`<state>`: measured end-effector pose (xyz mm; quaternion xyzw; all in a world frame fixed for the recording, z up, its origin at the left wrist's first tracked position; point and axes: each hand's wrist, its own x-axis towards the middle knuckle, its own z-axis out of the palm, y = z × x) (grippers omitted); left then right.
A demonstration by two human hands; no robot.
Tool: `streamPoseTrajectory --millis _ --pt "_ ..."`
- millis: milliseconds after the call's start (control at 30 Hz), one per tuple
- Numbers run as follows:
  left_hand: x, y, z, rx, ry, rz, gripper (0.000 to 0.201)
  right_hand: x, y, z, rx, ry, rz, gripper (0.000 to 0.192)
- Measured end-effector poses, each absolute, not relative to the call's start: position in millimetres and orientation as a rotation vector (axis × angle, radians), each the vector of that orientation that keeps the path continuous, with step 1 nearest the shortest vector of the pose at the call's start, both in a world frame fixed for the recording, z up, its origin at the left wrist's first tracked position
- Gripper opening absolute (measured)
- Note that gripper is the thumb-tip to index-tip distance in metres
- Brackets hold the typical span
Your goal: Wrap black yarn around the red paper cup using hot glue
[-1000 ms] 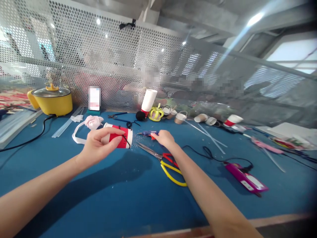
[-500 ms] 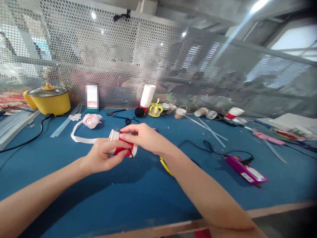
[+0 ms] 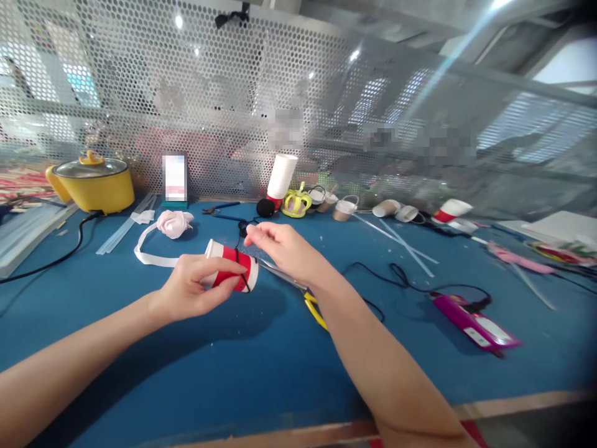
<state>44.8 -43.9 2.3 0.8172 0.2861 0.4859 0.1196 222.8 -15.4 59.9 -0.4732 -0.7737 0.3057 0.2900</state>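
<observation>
My left hand [image 3: 198, 286] is closed around a paper cup [image 3: 227, 254], white with a wide red band, which lies tilted on its side above the table. A thin black cord [image 3: 245, 281] crosses the cup's red band under the fingertips. Just to the right and above the cup is my right hand [image 3: 280, 246], its fingers pinched together; anything between them is too small to make out. Beneath the right wrist lies a pair of scissors [image 3: 313, 308] with yellow handles, blades pointing toward the cup. More black cord [image 3: 243, 228] lies looped behind the cup.
A white ribbon rose [image 3: 173, 224] trails its ribbon toward my left hand. Behind stand a yellow electric pot [image 3: 100, 190], pliers [image 3: 219, 208], a cup stack [image 3: 282, 174] and a yellow crown-like basket [image 3: 296, 202]. On the right lies a purple power strip [image 3: 473, 323] with its cable.
My right hand has come off the cup and moved up and right, baring the scissors' blades. My left hand keeps its hold on the cup.
</observation>
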Motion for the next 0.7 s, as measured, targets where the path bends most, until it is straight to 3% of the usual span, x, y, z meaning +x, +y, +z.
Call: streamPoseTrajectory --millis 167,333,700 --pt "44.6 -42.8 0.0 2.545 0.718 1.342 0.021 219.3 -20.5 56.6 -1.213 -2.187 0.886 0.024" --pt "45.1 -39.9 -4.5 2.544 0.734 1.282 0.018 212.3 -23.3 50.4 -1.22 -2.224 0.746 0.012" --pt "49.2 -40.4 4.1 1.632 0.922 1.304 0.017 222.4 -23.1 58.3 -0.944 -1.833 0.717 0.006"
